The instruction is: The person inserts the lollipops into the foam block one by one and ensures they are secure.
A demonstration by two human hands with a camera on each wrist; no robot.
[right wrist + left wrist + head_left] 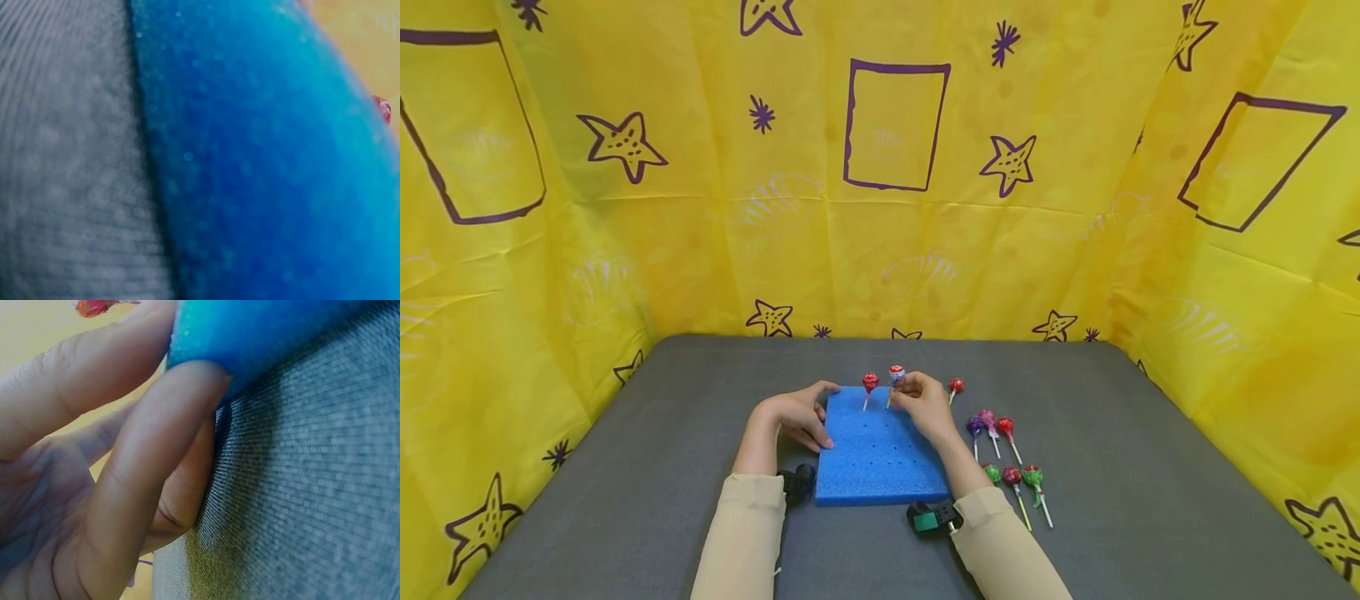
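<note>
Blue board (883,482), star-patterned yellow cloth (700,267)

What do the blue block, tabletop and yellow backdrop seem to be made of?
Blue block: probably foam, mostly matte; grainy, speckled, with small holes.
Tabletop: seemingly dull grey woven fabric; fine ribbing shows in the left wrist view.
Yellow backdrop: thin sheet with a slight sheen, creased and rippled; cloth or plastic, I can't tell.

I list: one grey table (595,508); yellow cloth walls (692,267) beyond its far, left and right edges, printed with purple-outlined starfish (625,146).
</note>
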